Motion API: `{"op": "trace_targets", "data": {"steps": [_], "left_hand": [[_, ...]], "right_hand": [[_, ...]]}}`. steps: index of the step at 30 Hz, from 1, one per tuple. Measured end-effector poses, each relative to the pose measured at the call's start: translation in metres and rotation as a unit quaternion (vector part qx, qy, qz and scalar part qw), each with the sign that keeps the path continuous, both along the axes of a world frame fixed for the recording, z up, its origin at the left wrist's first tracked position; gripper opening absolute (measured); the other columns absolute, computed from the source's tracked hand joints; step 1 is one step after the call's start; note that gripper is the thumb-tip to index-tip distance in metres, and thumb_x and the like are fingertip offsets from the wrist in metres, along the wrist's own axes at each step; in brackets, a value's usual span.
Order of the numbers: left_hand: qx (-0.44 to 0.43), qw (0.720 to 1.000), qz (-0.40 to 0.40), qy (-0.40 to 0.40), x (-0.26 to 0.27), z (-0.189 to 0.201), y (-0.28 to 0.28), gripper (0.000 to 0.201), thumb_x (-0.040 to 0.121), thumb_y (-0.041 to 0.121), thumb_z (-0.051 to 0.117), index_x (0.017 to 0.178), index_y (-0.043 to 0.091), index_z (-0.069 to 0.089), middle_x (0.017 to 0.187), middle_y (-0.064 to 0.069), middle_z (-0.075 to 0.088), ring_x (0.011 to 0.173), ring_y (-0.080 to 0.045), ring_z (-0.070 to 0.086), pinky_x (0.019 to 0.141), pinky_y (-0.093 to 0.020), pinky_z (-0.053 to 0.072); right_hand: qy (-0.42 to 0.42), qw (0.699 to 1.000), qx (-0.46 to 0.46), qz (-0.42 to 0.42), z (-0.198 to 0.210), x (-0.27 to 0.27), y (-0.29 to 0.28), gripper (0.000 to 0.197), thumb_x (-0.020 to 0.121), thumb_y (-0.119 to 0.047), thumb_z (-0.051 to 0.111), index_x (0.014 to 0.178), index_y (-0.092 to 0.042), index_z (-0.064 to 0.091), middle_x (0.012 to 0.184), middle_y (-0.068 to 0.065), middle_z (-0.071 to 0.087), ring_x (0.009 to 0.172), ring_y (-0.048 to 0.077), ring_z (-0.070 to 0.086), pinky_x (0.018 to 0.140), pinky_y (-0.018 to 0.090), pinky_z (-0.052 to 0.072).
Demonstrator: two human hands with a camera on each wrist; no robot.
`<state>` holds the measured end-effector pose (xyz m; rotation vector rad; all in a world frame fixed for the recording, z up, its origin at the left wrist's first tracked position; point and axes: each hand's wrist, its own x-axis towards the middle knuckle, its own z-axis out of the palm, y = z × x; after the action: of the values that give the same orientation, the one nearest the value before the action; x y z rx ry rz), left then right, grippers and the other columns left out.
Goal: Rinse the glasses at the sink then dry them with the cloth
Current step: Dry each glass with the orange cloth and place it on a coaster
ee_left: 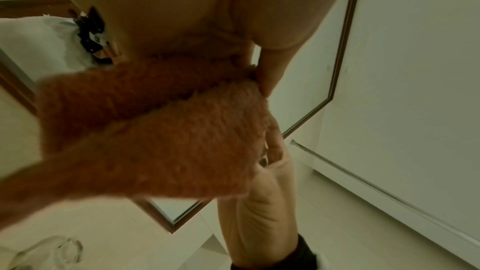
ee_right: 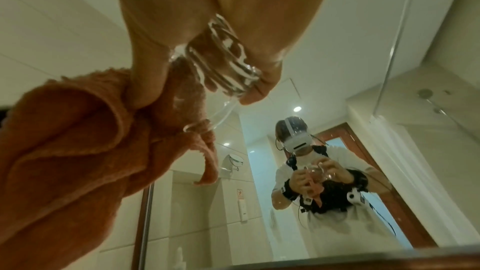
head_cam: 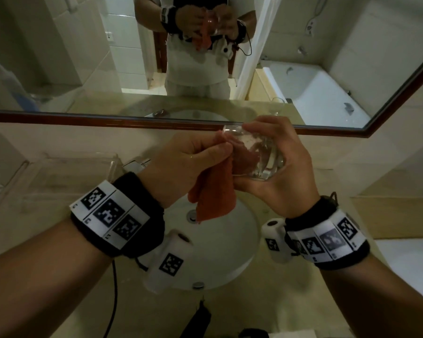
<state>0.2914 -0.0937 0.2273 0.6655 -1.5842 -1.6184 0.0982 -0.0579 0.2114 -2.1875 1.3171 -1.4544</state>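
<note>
Over the sink (head_cam: pixel 230 247), my right hand (head_cam: pixel 287 167) grips a clear glass (head_cam: pixel 253 158) lying on its side, fingers curled round its bowl. My left hand (head_cam: pixel 220 150) pinches an orange cloth (head_cam: pixel 215 198) whose upper part is pushed inside the glass; the rest hangs down toward the drain. The right wrist view shows the glass (ee_right: pixel 228 65) between thumb and fingers, with the cloth (ee_right: pixel 78 141) bunched at its mouth. The left wrist view is mostly filled by the cloth (ee_left: pixel 155 130), held by my left fingers (ee_left: pixel 267 73).
A wall mirror (head_cam: pixel 327 69) stands behind the counter and reflects me. A faucet (head_cam: pixel 137 164) and a clear plastic tray (head_cam: pixel 71 164) are left of the basin. Another glass (ee_left: pixel 52 254) stands on the counter. A black cable (head_cam: pixel 114 301) hangs by my left forearm.
</note>
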Motion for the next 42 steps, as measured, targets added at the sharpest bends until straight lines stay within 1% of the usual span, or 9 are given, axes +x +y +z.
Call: {"op": "trace_targets", "data": {"steps": [4, 9, 12, 16, 20, 23, 26, 36, 42], "left_hand": [[-0.020, 0.998, 0.055, -0.017, 0.001, 0.000, 0.001, 0.016, 0.092, 0.020, 0.063, 0.093, 0.007, 0.073, 0.077, -0.007, 0.070, 0.063, -0.012, 0.066, 0.059, -0.021, 0.055], [0.017, 0.997, 0.075, -0.006, 0.002, 0.004, 0.005, 0.024, 0.095, 0.019, 0.053, 0.088, 0.005, 0.072, 0.069, -0.009, 0.068, 0.048, -0.013, 0.062, 0.037, -0.017, 0.045], [0.032, 0.997, 0.063, -0.007, 0.004, 0.004, 0.001, 0.032, 0.087, 0.035, 0.057, 0.089, 0.009, 0.077, 0.086, -0.021, 0.072, 0.066, -0.031, 0.066, 0.054, -0.035, 0.056], [0.071, 0.996, 0.055, 0.014, 0.004, 0.004, 0.000, 0.028, 0.084, 0.028, 0.058, 0.089, 0.008, 0.076, 0.086, -0.009, 0.076, 0.075, -0.018, 0.072, 0.069, -0.030, 0.061], [0.051, 0.996, 0.074, 0.016, 0.005, 0.002, -0.002, 0.019, 0.091, 0.026, 0.064, 0.090, 0.012, 0.077, 0.100, -0.020, 0.074, 0.085, -0.026, 0.069, 0.076, -0.039, 0.060], [0.030, 0.997, 0.077, 0.006, 0.003, 0.003, 0.001, 0.021, 0.092, 0.019, 0.060, 0.094, 0.007, 0.077, 0.093, -0.016, 0.074, 0.077, -0.022, 0.070, 0.062, -0.038, 0.058], [0.029, 0.997, 0.071, 0.000, 0.002, 0.004, 0.005, 0.024, 0.099, 0.010, 0.051, 0.100, -0.005, 0.070, 0.084, -0.016, 0.069, 0.055, -0.010, 0.066, 0.041, -0.019, 0.050], [0.084, 0.996, 0.023, 0.020, 0.004, 0.001, -0.005, 0.030, 0.086, 0.029, 0.055, 0.084, 0.012, 0.079, 0.084, -0.007, 0.075, 0.075, -0.016, 0.072, 0.072, -0.027, 0.059], [0.055, 0.996, 0.065, 0.016, 0.000, -0.001, -0.005, 0.022, 0.088, 0.023, 0.061, 0.093, 0.012, 0.079, 0.109, -0.024, 0.071, 0.095, -0.042, 0.067, 0.089, -0.054, 0.056]], "right_hand": [[-0.085, 0.983, 0.165, -0.009, 0.002, 0.002, -0.002, 0.073, 0.080, -0.071, 0.059, 0.132, -0.023, 0.041, 0.115, -0.007, 0.062, 0.090, 0.016, 0.072, 0.067, 0.031, 0.060], [-0.169, 0.956, 0.236, 0.030, 0.006, -0.002, -0.004, 0.034, 0.095, -0.040, 0.055, 0.115, -0.013, 0.057, 0.074, 0.004, 0.070, 0.050, 0.032, 0.061, 0.045, 0.032, 0.046], [-0.138, 0.973, 0.179, 0.051, 0.008, -0.004, -0.001, 0.037, 0.086, -0.026, 0.074, 0.117, -0.015, 0.057, 0.102, -0.004, 0.068, 0.073, 0.009, 0.068, 0.061, 0.025, 0.054], [-0.117, 0.983, 0.118, 0.075, 0.005, -0.005, 0.003, 0.063, 0.065, -0.006, 0.090, 0.117, -0.012, 0.055, 0.124, 0.002, 0.062, 0.111, 0.017, 0.065, 0.087, 0.034, 0.058], [-0.135, 0.974, 0.180, 0.036, 0.007, -0.001, 0.002, 0.068, 0.065, -0.028, 0.087, 0.120, -0.018, 0.049, 0.113, -0.013, 0.061, 0.097, 0.004, 0.068, 0.074, 0.023, 0.057], [-0.236, 0.918, 0.311, 0.072, 0.008, 0.001, -0.002, 0.074, 0.075, -0.068, 0.065, 0.123, -0.014, 0.050, 0.105, 0.005, 0.069, 0.071, 0.028, 0.071, 0.048, 0.033, 0.053], [-0.240, 0.918, 0.310, 0.060, 0.009, -0.001, -0.004, 0.042, 0.093, -0.050, 0.052, 0.109, -0.012, 0.054, 0.080, 0.007, 0.070, 0.048, 0.027, 0.058, 0.042, 0.028, 0.044], [-0.153, 0.975, 0.131, 0.095, 0.002, -0.008, 0.000, 0.061, 0.060, 0.000, 0.091, 0.111, -0.005, 0.057, 0.127, 0.008, 0.063, 0.121, 0.025, 0.062, 0.092, 0.049, 0.057], [-0.192, 0.931, 0.306, 0.044, 0.006, -0.006, -0.008, 0.057, 0.082, -0.055, 0.069, 0.124, -0.018, 0.058, 0.116, 0.004, 0.070, 0.091, 0.031, 0.073, 0.063, 0.042, 0.061]]}}
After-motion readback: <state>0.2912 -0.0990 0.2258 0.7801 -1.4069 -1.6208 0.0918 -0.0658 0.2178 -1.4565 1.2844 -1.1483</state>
